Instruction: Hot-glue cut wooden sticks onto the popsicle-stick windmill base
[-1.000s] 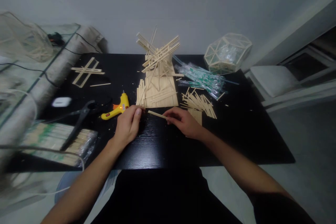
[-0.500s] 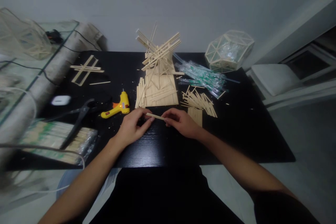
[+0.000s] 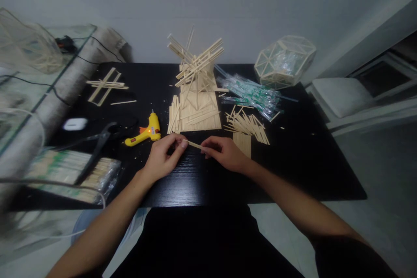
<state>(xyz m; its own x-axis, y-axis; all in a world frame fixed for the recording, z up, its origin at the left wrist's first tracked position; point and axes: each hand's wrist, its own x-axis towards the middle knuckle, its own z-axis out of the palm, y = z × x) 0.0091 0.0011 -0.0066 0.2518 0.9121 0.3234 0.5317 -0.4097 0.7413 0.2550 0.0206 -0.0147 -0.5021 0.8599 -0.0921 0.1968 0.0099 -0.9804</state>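
Observation:
Between my hands is a short, pale wooden stick (image 3: 194,144), held just above the black table's front half. My left hand (image 3: 167,153) pinches its left end between thumb and fingers. The right end is pinched by my right hand (image 3: 225,152). Just beyond them stands a model windmill of sticks, its crossed blades (image 3: 197,63) rising over a slatted wooden base (image 3: 203,110). Loose sticks lie on that base and along its left side. A yellow glue gun (image 3: 145,131) rests left of my left hand. Past my right hand is a heap of short sticks (image 3: 249,126).
Plastic wrappers (image 3: 252,93) lie at the back right beside a faceted stick frame (image 3: 284,61). On the left are a stick cross (image 3: 107,86), a white case (image 3: 75,124), dark-handled pliers (image 3: 97,150) and a packet of sticks (image 3: 70,173). A glass shelf edges the left side.
My left thumb has closed down onto the stick's left end, which stuck out uncovered before. Both hands otherwise stay in nearly the same place.

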